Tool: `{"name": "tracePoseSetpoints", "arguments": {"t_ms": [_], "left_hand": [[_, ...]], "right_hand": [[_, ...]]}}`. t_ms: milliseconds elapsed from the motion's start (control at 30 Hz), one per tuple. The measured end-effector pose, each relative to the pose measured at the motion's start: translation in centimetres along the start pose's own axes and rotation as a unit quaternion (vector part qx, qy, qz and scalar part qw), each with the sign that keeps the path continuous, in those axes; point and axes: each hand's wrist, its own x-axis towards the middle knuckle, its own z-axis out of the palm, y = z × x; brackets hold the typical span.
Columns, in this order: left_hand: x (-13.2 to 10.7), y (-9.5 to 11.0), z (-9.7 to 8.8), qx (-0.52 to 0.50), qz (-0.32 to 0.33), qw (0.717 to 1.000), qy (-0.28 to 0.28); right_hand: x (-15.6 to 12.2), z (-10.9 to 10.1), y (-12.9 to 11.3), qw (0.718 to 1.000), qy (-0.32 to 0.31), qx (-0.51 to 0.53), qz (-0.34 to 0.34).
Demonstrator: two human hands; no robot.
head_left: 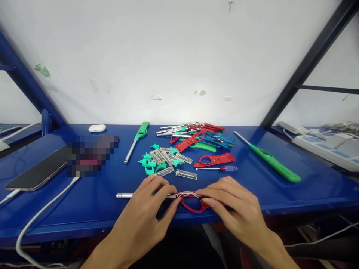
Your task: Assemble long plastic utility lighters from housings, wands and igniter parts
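A partly assembled long-reach lighter (193,210), its red shell half showing white wires, lies level at the table's front edge. My left hand (151,207) is closed around its metal tube, thumb and fingers pinching where the tube meets the shell. On the handle end, my right hand (238,205) pinches a small black part near the wires; its palm hides the rest of the handle. Just beyond my hands lie clear fuel tanks (186,174), teal triggers (147,161), a loose red shell half (221,159) and a screwdriver (228,169) with a purple handle.
A pile of red and blue shells with metal tubes (196,136) sits at the back. Finished-looking green lighters lie left (137,140) and right (269,160). Phone (39,168), white cable (47,209) and earbud case (97,128) are left; a power strip (328,149) is right.
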Motion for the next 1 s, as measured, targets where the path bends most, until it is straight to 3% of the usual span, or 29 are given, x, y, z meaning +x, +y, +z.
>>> {"name": "tracePoseSetpoints", "arguments": {"t_ms": [600, 1000], "left_hand": [[-0.17, -0.17, 0.22, 0.01, 0.064, 0.998, 0.01], [-0.2, -0.02, -0.08, -0.018, 0.043, 0.999, 0.009]], "right_hand": [[-0.18, 0.22, 0.19, 1.0, 0.01, -0.005, -0.003], [-0.28, 0.19, 0.15, 1.0, 0.008, -0.001, 0.001]]}}
